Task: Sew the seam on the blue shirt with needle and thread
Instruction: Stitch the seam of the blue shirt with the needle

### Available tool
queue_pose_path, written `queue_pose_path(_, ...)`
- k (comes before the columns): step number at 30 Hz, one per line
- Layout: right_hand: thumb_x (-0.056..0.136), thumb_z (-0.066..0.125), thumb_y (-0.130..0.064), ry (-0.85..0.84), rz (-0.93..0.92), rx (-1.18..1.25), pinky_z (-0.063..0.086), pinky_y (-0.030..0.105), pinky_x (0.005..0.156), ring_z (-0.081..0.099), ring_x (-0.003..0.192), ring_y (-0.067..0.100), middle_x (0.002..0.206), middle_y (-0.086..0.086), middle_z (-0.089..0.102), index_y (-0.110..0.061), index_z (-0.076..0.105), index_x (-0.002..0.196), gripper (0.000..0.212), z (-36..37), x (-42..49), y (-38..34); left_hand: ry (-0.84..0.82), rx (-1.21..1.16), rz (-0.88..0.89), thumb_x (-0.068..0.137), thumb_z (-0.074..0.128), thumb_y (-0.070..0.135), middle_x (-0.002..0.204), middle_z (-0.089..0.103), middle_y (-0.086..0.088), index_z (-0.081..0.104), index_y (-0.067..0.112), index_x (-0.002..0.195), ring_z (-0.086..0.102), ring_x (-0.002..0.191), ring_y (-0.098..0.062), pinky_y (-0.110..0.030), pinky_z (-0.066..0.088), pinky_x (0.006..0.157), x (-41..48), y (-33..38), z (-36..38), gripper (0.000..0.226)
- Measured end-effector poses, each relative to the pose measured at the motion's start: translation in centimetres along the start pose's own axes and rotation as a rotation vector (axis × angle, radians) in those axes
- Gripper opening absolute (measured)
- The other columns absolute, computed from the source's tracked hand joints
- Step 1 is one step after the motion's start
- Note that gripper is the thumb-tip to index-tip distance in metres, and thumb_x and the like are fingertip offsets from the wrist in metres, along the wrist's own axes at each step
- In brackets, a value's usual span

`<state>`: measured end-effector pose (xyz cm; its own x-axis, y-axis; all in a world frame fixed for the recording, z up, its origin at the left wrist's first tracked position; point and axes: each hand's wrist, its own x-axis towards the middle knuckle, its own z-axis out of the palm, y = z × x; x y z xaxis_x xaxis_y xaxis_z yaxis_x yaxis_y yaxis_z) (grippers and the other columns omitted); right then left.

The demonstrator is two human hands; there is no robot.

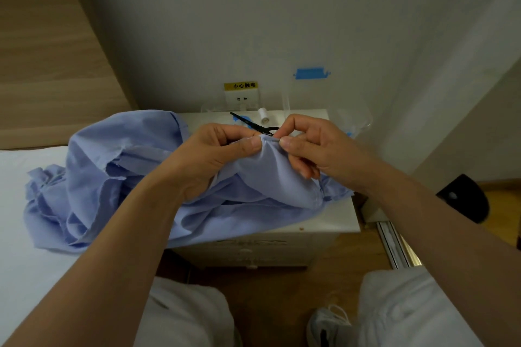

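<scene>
Shirt: blue shirt lies over the bedside cabinet and bed, one fold raised between the hands.
Left hand: pinches the fold.
Right hand: pinches beside it, thumbs nearly touching; needle not visible.
Scissors: just behind.

One blue shirt, one pair of scissors, one thread spool, one wall socket, one nightstand

yellow label above wall socket, reads 小心触电
</scene>
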<state>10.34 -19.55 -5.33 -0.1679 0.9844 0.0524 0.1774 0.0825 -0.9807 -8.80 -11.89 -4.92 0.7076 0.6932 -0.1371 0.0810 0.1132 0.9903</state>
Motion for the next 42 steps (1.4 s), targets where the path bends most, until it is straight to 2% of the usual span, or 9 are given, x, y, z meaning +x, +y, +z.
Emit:
queue_pose_path(16,0.099,0.046,-0.006,-0.118,-0.039,-0.029,0.038,0.016,0.048,0.042,0.042,0.006,0.047,-0.005,0.050,-0.010,0.053,0.092,0.011,-0.3,0.1,0.2,-0.053,0.006,-0.047,0.074,0.061,0.016,0.082,0.074,-0.003,0.078,0.015,0.073,0.070,0.079,-0.012,-0.018,0.054,0.069,-0.4,0.2,0.3,0.017)
queue_pose_path(19,0.098,0.049,-0.010,-0.053,-0.043,-0.029,0.039,0.016,0.047,0.044,0.042,0.007,0.047,-0.004,0.052,-0.009,0.053,0.092,0.008,0.0,0.2,0.1,-0.033,0.005,-0.032,0.075,0.061,0.017,0.083,0.074,-0.005,0.077,0.016,0.074,0.069,0.081,-0.014,-0.020,0.055,0.072,-0.1,0.1,0.4,0.016)
queue_pose_path(23,0.099,0.048,-0.009,0.040,-0.031,-0.019,0.039,0.016,0.048,0.047,0.046,0.006,0.051,-0.003,0.056,-0.012,0.056,0.095,0.009,-0.1,0.5,0.0,-0.012,-0.060,0.000,0.076,0.058,0.017,0.079,0.073,-0.001,0.077,0.018,0.069,0.069,0.077,-0.010,-0.018,0.053,0.070,0.2,0.3,0.3,0.020)
queue_pose_path(27,0.101,0.038,-0.001,0.020,-0.025,0.032,0.036,0.014,0.048,0.042,0.049,0.006,0.053,-0.005,0.050,-0.014,0.053,0.100,0.020,0.4,0.4,0.1,0.006,-0.070,-0.012,0.075,0.061,0.020,0.086,0.073,-0.009,0.076,0.014,0.076,0.069,0.084,-0.018,-0.023,0.055,0.073,0.4,-0.2,0.1,0.016)
queue_pose_path(30,0.102,0.039,-0.004,-0.024,-0.072,-0.020,0.038,0.015,0.052,0.044,0.051,0.004,0.056,-0.006,0.052,-0.015,0.049,0.108,0.016,0.9,0.3,0.0,-0.013,-0.055,-0.040,0.080,0.061,0.018,0.101,0.068,-0.024,0.069,-0.001,0.092,0.066,0.097,-0.032,-0.036,0.055,0.088,0.4,-0.3,0.0,0.024)
queue_pose_path(34,0.100,0.046,-0.006,0.054,-0.080,-0.035,0.040,0.014,0.054,0.048,0.053,0.002,0.059,-0.005,0.059,-0.012,0.047,0.111,0.012,0.2,0.7,0.2,0.014,-0.108,-0.024,0.076,0.060,0.017,0.082,0.073,-0.006,0.077,0.015,0.071,0.069,0.079,-0.014,-0.020,0.055,0.070,0.4,0.1,0.2,0.018)
queue_pose_path(38,0.099,0.048,-0.006,0.025,-0.112,-0.069,0.041,0.015,0.054,0.048,0.051,0.002,0.063,-0.002,0.061,-0.010,0.047,0.108,0.010,0.6,0.5,0.1,-0.020,-0.057,-0.065,0.075,0.061,0.018,0.085,0.072,-0.009,0.070,0.006,0.084,0.069,0.080,-0.017,-0.022,0.056,0.070,0.4,-0.2,0.4,0.018)
queue_pose_path(42,0.098,0.049,-0.007,0.068,-0.106,-0.063,0.042,0.014,0.054,0.051,0.054,0.002,0.064,-0.002,0.064,-0.013,0.049,0.104,0.009,0.2,0.7,0.2,0.022,-0.089,-0.055,0.074,0.062,0.017,0.080,0.072,-0.006,0.075,0.013,0.073,0.069,0.075,-0.013,-0.019,0.054,0.065,0.5,-0.1,0.5,0.014)
